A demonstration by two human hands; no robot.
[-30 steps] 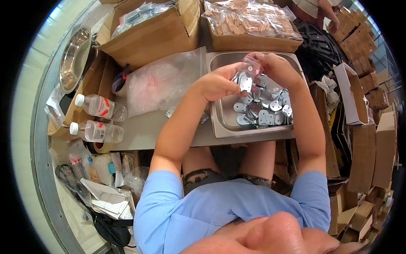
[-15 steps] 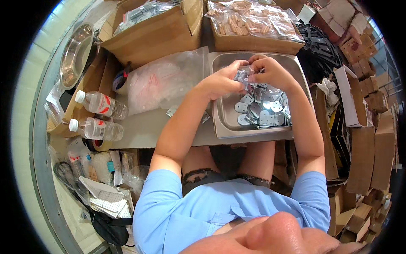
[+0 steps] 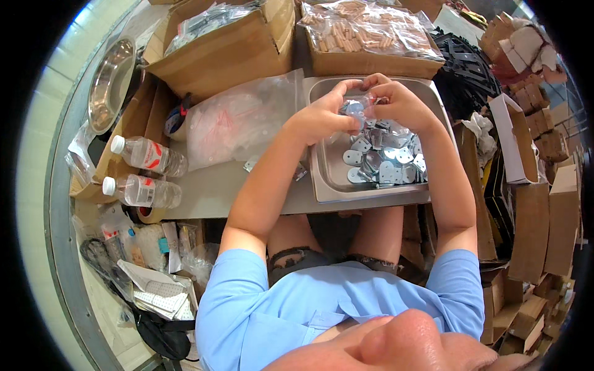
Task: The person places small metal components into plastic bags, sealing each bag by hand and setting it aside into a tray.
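Above a rectangular steel tray (image 3: pixel 317 176), a small clear plastic bag (image 3: pixel 354 107) with grey metal pieces in it is held between both hands. My left hand (image 3: pixel 323 119) grips its left side, thumb below and fingers above. On the other side my right hand (image 3: pixel 401 106) pinches the bag near its top, fingers curled. Loose metal plates with rounded ends and screw holes, which look like hinges (image 3: pixel 388 170), are heaped in the tray below. A few similar metal pieces (image 3: pixel 299 172) lie on the table, partly behind my left forearm.
Left of the tray lies a large clear bag (image 3: pixel 247 117) of small plastic bags. Two plastic bottles (image 3: pixel 148 156) stand out at the left. Behind are cardboard boxes, one (image 3: pixel 377 63) with bagged copper-coloured pieces. Black parts (image 3: pixel 464 65) and more cartons crowd the right.
Both hands stay over the tray with the bag between them. They have shifted slightly, and the right fingers have moved a little along the bag's top.
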